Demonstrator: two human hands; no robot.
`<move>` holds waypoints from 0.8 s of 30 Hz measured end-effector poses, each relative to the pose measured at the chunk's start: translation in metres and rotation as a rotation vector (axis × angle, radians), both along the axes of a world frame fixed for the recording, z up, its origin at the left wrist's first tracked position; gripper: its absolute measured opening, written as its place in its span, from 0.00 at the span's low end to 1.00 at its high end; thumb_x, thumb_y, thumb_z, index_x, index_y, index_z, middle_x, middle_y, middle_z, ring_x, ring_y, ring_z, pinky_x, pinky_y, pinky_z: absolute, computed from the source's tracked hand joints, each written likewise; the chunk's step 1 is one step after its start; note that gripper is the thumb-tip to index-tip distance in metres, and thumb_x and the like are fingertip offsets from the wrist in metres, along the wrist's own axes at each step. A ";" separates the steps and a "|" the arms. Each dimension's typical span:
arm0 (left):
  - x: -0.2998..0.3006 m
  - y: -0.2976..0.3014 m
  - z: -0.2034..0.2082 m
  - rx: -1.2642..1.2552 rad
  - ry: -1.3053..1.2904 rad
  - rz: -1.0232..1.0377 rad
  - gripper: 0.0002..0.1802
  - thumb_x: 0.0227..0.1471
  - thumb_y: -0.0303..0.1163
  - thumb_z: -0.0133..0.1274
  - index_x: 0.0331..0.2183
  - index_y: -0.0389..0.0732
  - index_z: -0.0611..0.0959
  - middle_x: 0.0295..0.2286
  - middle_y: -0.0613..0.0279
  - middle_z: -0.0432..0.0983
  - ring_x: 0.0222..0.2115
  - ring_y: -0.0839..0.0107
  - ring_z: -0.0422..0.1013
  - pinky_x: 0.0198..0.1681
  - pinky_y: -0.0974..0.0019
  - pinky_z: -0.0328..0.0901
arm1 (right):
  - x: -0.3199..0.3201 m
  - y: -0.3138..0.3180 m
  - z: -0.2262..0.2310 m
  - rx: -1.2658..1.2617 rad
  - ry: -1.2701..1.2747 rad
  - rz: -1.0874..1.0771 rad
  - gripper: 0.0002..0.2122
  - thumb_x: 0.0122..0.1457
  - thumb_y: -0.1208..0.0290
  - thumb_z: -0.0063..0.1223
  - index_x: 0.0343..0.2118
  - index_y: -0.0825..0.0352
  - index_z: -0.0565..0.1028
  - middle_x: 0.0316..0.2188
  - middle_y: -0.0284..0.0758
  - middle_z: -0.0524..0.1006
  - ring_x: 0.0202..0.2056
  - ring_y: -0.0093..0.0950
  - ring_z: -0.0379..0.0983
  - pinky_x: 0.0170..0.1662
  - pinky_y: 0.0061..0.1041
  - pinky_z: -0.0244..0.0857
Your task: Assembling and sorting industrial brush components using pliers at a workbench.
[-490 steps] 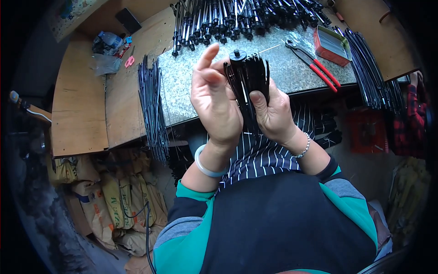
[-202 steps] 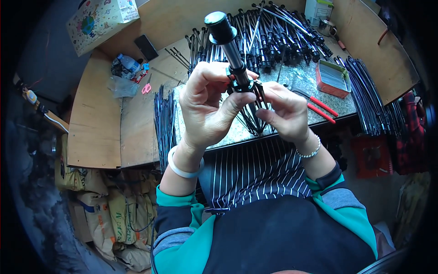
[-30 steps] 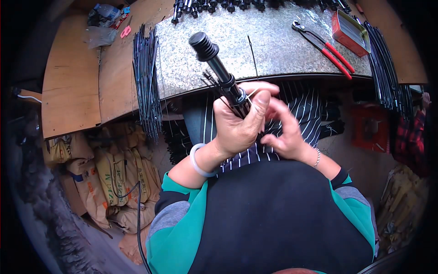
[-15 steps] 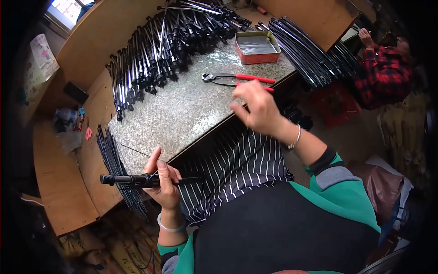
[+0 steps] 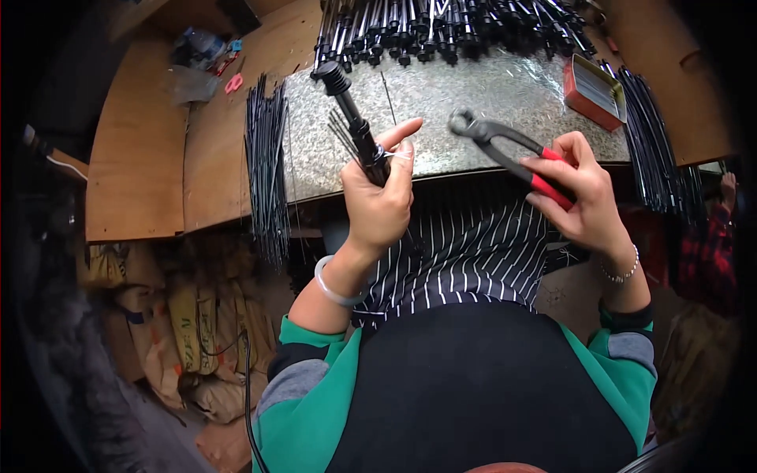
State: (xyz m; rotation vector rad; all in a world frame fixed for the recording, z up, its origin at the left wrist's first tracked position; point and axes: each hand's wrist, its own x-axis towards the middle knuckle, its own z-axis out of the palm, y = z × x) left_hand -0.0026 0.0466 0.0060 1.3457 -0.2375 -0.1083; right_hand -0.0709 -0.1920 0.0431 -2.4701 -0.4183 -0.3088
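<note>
My left hand is closed around a black rod-shaped part, whose ribbed round end points up and away. Thin dark rods stick out beside it. A thin pale wire loops near my left thumb; where its ends go I cannot make out. My right hand grips end-cutting pincers by their red handles, which are spread apart. The round dark head of the pincers hangs over the bench, to the right of the held part, and touches nothing. My fingers hide the lower part of the black piece.
Across the back of the speckled bench top lies a heap of black-and-silver rods. A red tin of thin wires stands at the right, beside a bundle of black rods. Another bundle overhangs the left edge, near pink scissors.
My right hand has taken the pincers off the bench and lifted them. The black part in my left hand has tipped from level to upright. My view has swung left.
</note>
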 end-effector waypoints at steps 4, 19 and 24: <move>0.002 -0.001 -0.005 0.003 -0.001 0.015 0.15 0.52 0.19 0.43 0.41 0.35 0.79 0.13 0.79 0.58 0.12 0.88 0.49 0.14 0.80 0.41 | -0.004 0.025 0.012 -0.265 -0.254 -0.014 0.14 0.43 0.73 0.60 0.36 0.64 0.77 0.34 0.35 0.66 0.27 0.26 0.63 0.28 0.19 0.60; -0.005 0.006 -0.009 -0.044 -0.043 -0.136 0.15 0.55 0.21 0.42 0.45 0.28 0.73 0.14 0.73 0.62 0.09 0.89 0.48 0.08 0.82 0.45 | -0.015 0.018 0.009 -0.229 -0.039 0.228 0.14 0.44 0.75 0.60 0.34 0.71 0.73 0.34 0.40 0.71 0.25 0.28 0.67 0.26 0.23 0.64; -0.004 0.007 -0.009 -0.110 -0.148 -0.211 0.17 0.52 0.19 0.42 0.45 0.28 0.73 0.17 0.70 0.63 0.09 0.88 0.49 0.09 0.83 0.44 | -0.017 0.024 -0.002 -0.094 -0.010 0.262 0.17 0.42 0.79 0.60 0.37 0.72 0.69 0.29 0.41 0.72 0.23 0.28 0.68 0.25 0.23 0.64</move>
